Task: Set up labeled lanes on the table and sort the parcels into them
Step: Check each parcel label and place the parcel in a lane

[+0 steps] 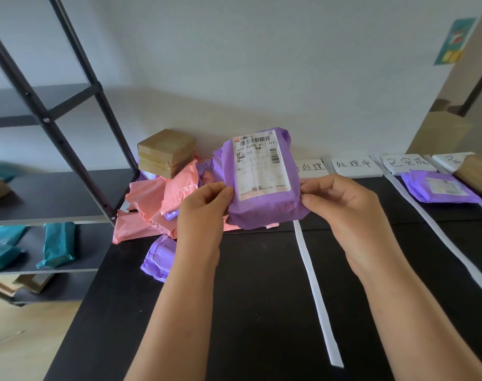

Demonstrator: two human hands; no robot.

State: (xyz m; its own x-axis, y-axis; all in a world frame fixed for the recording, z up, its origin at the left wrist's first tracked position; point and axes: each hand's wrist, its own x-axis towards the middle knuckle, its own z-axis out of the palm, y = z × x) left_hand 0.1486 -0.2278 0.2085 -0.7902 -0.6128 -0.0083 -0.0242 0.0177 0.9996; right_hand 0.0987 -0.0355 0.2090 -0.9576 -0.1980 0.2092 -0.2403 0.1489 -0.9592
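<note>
You hold a purple plastic mailer parcel [264,213] with a white printed shipping label [259,166] raised above the black bench [261,298], in the middle of the view. Your left hand [206,207] pinches its left edge and your right hand [344,210] pinches its right edge. The hands are apart, with the parcel clamped between them. Its long axis runs from 12 to 6 o'clock, tipped slightly towards 1, and the label faces you.

The lanes lie to the right of the parcel, from 1 to 3 o'clock. White tape strips [314,284] run across the bench towards you and divide it. White handwritten lane cards [354,163] lie along the far edge by the wall, and the parcel partly hides the nearest one. The lane at 2 o'clock holds a flat purple mailer [437,188], and a brown cardboard box [476,171] sits just beside that mailer at the frame's right edge.

A heap of pink and purple plastic mailers [157,199] sits at 9 o'clock, just beside your left hand, with a taped cardboard box [165,152] behind it.

Your right hand is nearer the lanes, so it would probably lead a rightward placing. The label's print is too small to show which lane suits this parcel.
</note>
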